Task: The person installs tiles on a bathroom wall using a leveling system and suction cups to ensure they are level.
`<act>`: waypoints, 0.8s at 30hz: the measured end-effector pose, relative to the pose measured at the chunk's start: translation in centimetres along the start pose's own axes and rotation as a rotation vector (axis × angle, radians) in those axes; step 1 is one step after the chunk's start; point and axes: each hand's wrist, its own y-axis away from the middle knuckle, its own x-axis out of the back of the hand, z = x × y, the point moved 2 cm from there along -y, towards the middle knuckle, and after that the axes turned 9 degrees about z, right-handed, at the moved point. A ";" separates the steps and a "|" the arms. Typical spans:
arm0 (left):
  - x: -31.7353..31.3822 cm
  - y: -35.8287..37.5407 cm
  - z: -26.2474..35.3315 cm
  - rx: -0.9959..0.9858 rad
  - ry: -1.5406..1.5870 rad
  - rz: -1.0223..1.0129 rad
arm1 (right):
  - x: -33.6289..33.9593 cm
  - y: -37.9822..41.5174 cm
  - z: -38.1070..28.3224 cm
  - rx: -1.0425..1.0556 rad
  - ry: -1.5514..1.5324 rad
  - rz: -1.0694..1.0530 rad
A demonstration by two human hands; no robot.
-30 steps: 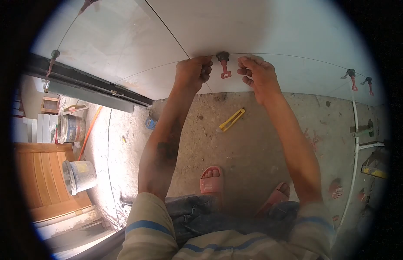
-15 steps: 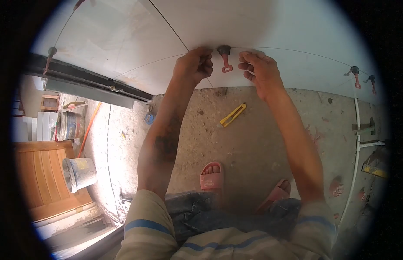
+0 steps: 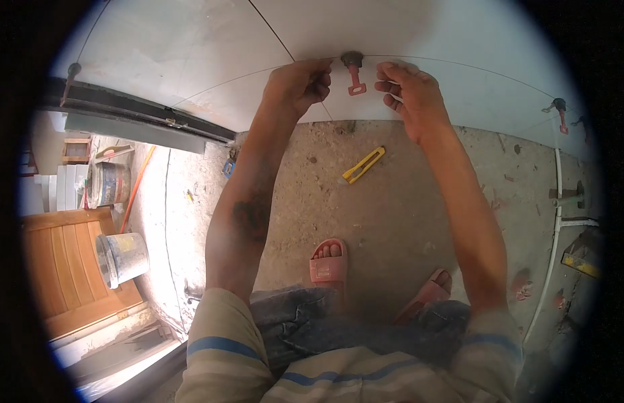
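From afar I see the red-keyed tile leveler [image 3: 355, 72] seated in the tile joint [image 3: 446, 60], its key jutting out within reach between my left hand [image 3: 296, 87], fingers curled closed, perhaps around something hidden, and my right hand [image 3: 419, 101], fingers loosely parted.

the rough, gritty floor [image 3: 392, 215] bears a yellow cutter [image 3: 362, 166], a small blue object [image 3: 229, 168] and, it seems, a stained bucket [image 3: 129, 258].

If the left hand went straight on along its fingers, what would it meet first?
Most likely the red-handled clip on the seam, just beyond the left hand; how their depths line up is unclear.
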 end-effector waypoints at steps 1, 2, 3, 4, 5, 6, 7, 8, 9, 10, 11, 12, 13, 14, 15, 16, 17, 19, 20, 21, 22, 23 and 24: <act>-0.1 0.3 0.2 -0.024 -0.038 -0.001 | -0.1 0.0 0.0 0.001 0.007 0.002; -0.1 0.6 0.3 -0.050 -0.075 -0.002 | -0.1 -0.1 0.1 0.004 0.013 0.003; -0.1 0.6 0.3 -0.051 -0.077 -0.001 | -0.2 -0.2 0.2 0.003 0.012 0.002; -0.1 0.7 0.0 -0.051 -0.068 0.005 | -0.1 -0.2 0.3 0.012 0.006 0.010; -0.1 0.8 -0.1 -0.052 -0.058 0.008 | 0.0 -0.2 0.4 0.023 0.001 0.020; 0.0 0.9 -0.3 -0.048 -0.058 0.008 | 0.0 -0.2 0.5 0.020 0.002 0.022; 0.0 1.0 -0.2 -0.098 -0.088 -0.042 | -0.1 -0.2 0.4 0.094 0.071 0.043; 0.0 1.2 0.0 -0.149 -0.119 -0.092 | -0.2 -0.1 0.2 0.168 0.140 0.064; 0.1 1.4 0.0 -0.147 -0.120 -0.092 | -0.3 0.0 0.3 0.166 0.139 0.065; 0.1 1.9 0.3 -0.270 -0.216 -0.108 | -0.5 0.3 -0.1 0.339 0.231 0.071; 0.0 2.5 0.6 -0.395 -0.312 -0.125 | -0.8 0.8 -0.5 0.513 0.323 0.078; -0.1 2.9 0.9 -0.397 -0.312 -0.128 | -1.0 1.3 -0.8 0.516 0.322 0.080; -0.5 3.8 1.5 -0.501 -0.387 -0.164 | -1.6 2.3 -1.6 0.582 0.339 0.024; -0.9 4.4 1.9 -0.606 -0.462 -0.201 | -2.1 2.9 -2.2 0.649 0.355 -0.031; -1.2 4.9 2.2 -0.607 -0.463 -0.203 | -2.3 2.5 -1.9 0.649 0.354 -0.029; -1.6 5.3 2.5 -0.658 -0.502 -0.247 | -2.7 2.0 -1.5 0.647 0.270 -0.069; -1.8 5.7 2.6 -0.709 -0.541 -0.290 | -3.1 1.8 -1.3 0.644 0.186 -0.110; -2.1 6.1 2.7 -0.723 -0.547 -0.277 | -2.9 2.1 -1.7 0.586 0.166 -0.118; -2.3 6.3 2.6 -0.733 -0.550 -0.266 | -2.8 2.2 -2.0 0.524 0.151 -0.123; -2.7 6.6 2.4 -0.737 -0.548 -0.267 | -2.6 2.3 -2.0 0.529 0.152 -0.124; -3.1 6.9 2.2 -0.772 -0.579 -0.225 | -2.4 2.2 -2.0 0.486 0.071 -0.136; -3.4 7.2 2.2 -0.805 -0.609 -0.185 | -2.2 2.2 -2.0 0.443 -0.011 -0.148; -3.6 7.4 2.2 -0.810 -0.607 -0.191 | -1.9 2.2 -2.3 0.450 -0.010 -0.143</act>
